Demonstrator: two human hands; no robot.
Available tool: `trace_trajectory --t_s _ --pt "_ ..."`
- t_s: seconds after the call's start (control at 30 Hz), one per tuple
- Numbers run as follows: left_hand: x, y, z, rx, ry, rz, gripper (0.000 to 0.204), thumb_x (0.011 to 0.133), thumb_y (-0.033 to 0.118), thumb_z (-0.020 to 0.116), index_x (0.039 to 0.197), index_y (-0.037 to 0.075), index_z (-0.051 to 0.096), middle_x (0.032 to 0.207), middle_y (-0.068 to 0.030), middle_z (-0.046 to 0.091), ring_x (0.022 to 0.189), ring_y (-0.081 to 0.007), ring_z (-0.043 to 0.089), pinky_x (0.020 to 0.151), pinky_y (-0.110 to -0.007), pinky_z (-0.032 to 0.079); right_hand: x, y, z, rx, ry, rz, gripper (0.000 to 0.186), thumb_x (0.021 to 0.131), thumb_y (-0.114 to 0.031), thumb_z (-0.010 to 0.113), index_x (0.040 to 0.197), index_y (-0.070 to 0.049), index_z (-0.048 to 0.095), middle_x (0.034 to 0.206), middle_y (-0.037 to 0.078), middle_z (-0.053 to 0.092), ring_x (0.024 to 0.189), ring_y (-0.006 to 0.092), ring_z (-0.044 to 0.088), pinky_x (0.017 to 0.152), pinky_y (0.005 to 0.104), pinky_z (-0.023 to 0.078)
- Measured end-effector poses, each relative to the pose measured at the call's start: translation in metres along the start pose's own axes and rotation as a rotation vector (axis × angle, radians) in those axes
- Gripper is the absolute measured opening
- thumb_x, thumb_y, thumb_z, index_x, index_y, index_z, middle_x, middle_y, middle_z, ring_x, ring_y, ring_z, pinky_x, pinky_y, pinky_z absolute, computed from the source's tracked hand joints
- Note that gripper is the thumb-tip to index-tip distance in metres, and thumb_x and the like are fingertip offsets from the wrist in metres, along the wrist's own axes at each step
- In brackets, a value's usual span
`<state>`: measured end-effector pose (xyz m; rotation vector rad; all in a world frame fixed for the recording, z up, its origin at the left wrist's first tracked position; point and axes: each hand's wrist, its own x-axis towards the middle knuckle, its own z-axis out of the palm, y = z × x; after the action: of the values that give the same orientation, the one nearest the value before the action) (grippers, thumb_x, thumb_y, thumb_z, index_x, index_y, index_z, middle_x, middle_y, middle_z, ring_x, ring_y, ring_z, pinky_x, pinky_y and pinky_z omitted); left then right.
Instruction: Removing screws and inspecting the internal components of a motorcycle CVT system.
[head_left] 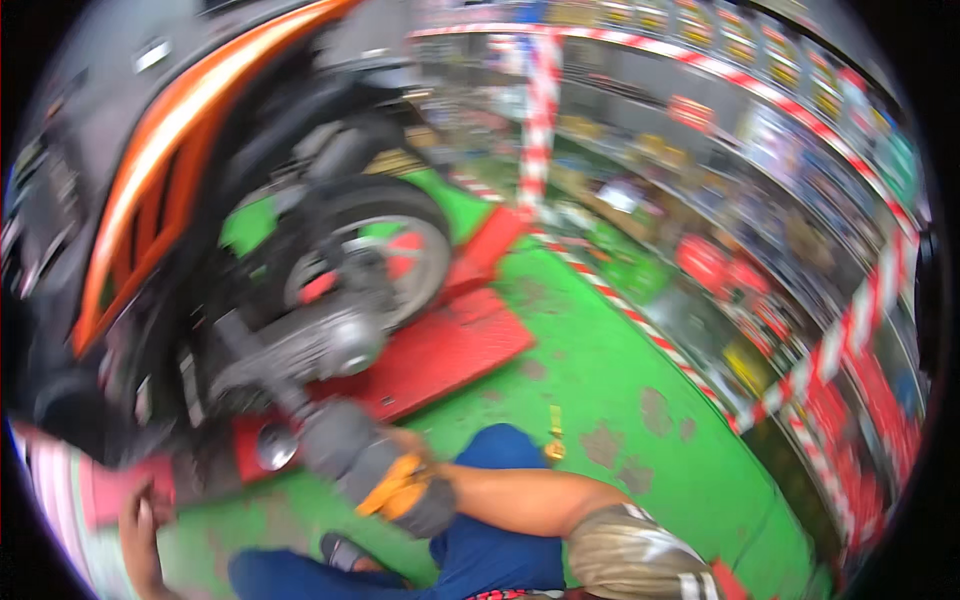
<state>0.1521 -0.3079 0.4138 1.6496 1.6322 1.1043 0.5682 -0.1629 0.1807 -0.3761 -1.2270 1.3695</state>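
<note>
My right hand (pixel 408 440) is wrapped round a grey and orange cordless impact wrench (pixel 345 445), which hides much of the hand. The wrench's nose points up and left at the scooter's grey metal engine casing (pixel 300 350); blur hides whether they touch. Low at the left, my left hand (pixel 145 525) is raised near the red lift platform, its fingers loosely bent and apart, with nothing visible in them. The orange and black scooter (pixel 150 200) stands on the platform, its rear wheel (pixel 425 275) toward the shelves.
Beside the wrench, a shiny round metal piece (pixel 277 447) sits at the edge of the red platform (pixel 460 340). A small yellow item (pixel 556 435) lies on the green floor (pixel 590 370). Stocked shelves with red-and-white striped edges (pixel 540 120) line the right. My knees are close below.
</note>
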Motion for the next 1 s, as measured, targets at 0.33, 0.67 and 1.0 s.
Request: trace_trajectory --t_s 0.33,0.67,1.0 --pt "-0.052 -0.037 -0.086 -0.660 0.952 0.053 0.047 0.101 0.042 0.061 0.127 0.003 0.059 0.112 -0.0106 0.064 0.082 -0.0217 0.064 0.077 -0.038 0.052 -0.006 -0.108 0.025 -0.603 0.104 -0.200 0.022 0.095 -0.011 0.055 0.113 0.000 0.060 0.090 0.007 0.060 0.085 0.0203 0.059 0.096 0.0392 0.049" --pt "-0.155 -0.063 -0.199 -0.876 1.638 0.205 0.106 0.084 0.067 0.070 0.155 0.004 0.024 0.150 -0.0222 0.035 0.122 -0.0359 0.052 0.100 -0.049 0.046 0.005 -0.109 0.030 -0.408 -0.003 -0.085 0.050 0.098 -0.013 0.047 0.143 0.005 0.037 0.089 0.005 0.049 0.084 0.0143 0.051 0.090 0.0335 0.043" --pt "-0.212 -0.070 -0.201 -1.137 1.112 0.398 0.090 0.098 0.075 0.037 0.149 0.001 0.045 0.146 -0.0266 0.052 0.131 -0.0474 0.053 0.104 -0.066 0.048 0.001 -0.126 0.051 -0.110 -0.196 0.050 0.040 0.097 -0.006 0.046 0.135 0.006 0.040 0.096 0.014 0.056 0.097 0.0286 0.058 0.105 0.0510 0.043"
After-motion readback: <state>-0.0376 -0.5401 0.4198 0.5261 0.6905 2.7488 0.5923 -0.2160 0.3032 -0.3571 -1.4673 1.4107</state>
